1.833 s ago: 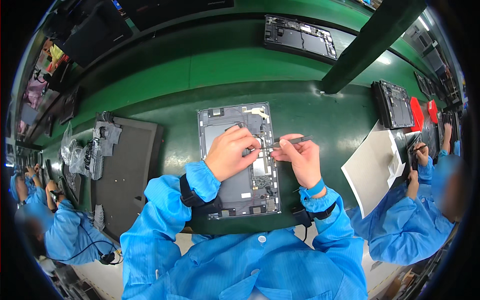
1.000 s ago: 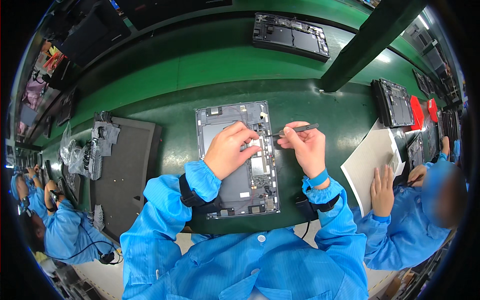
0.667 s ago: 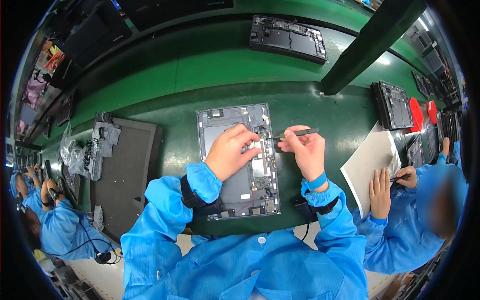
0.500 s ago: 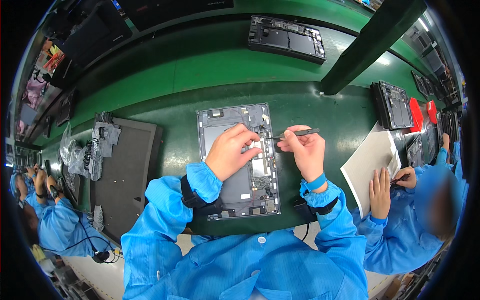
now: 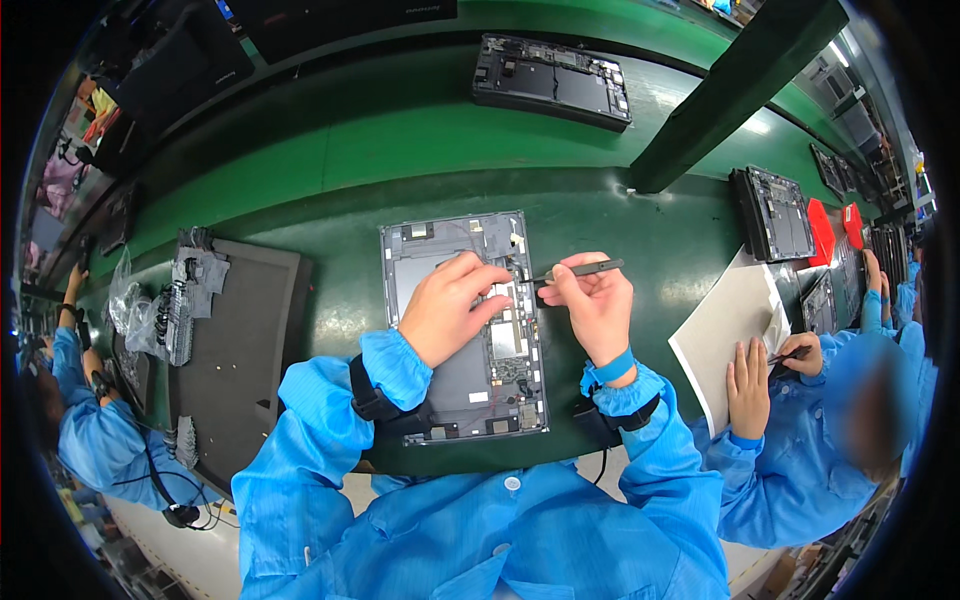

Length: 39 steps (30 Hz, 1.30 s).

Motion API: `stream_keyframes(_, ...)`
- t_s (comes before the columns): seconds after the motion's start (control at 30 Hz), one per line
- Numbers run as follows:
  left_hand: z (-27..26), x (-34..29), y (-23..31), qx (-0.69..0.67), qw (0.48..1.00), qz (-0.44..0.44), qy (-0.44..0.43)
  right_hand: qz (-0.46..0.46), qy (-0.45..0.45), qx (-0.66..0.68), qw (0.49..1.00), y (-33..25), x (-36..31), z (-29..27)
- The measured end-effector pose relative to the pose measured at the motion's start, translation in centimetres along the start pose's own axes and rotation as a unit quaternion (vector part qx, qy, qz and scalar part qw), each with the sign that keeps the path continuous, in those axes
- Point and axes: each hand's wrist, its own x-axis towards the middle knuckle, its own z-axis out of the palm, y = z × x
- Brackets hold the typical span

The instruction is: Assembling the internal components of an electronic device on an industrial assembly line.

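Note:
An opened laptop casing (image 5: 460, 385), dark grey with exposed circuit boards along its right part, lies flat in front of me. My left hand (image 5: 452, 308) rests over its middle, thumb and fingers drawn together at the board. Whatever lies between those fingertips is too small to make out. Dark, slim tweezers (image 5: 597, 268) are in my right hand (image 5: 600, 312), held between thumb and fingers at the casing's right edge. Their tip points left over the board, close to my left fingertips.
To the left lies a dark foam-like tray (image 5: 235, 370) with grey parts (image 5: 200, 280) and clear plastic wrap (image 5: 130, 300). A stack of opened casings (image 5: 550, 80) stands at the back, below a green post (image 5: 735, 100). At right, a co-worker's hands (image 5: 748, 388) work by a pale sheet (image 5: 715, 345).
The whole view has shifted slightly, so the bench appears further left. My hands and the tweezers keep nearly the same place over the casing. At far left, another person's arm is now raised.

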Motion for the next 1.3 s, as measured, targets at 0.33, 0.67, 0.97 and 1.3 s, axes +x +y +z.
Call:
stream_keyframes(0.33, 0.9, 0.1, 0.4, 0.114, 0.993, 0.039, -0.007, -0.001, 0.000, 0.000, 1.000, 0.0, 0.0, 0.0)
stream_keyframes(0.67, 0.9, 0.5, 1.0, 0.146, 0.989, 0.014, -0.015, -0.013, 0.049, -0.001, 0.999, -0.2, -0.3, -0.1)
stream_keyframes(0.97, 0.8, 0.4, 0.8, 0.135, 0.991, 0.019, -0.010, -0.039, 0.024, -0.023, 0.999, 0.7, -0.6, 0.4)
stream_keyframes(1.3, 0.9, 0.4, 0.5, 0.131, 0.991, 0.025, -0.008, -0.048, 0.019, -0.006, 0.999, 1.0, -0.6, 0.4)
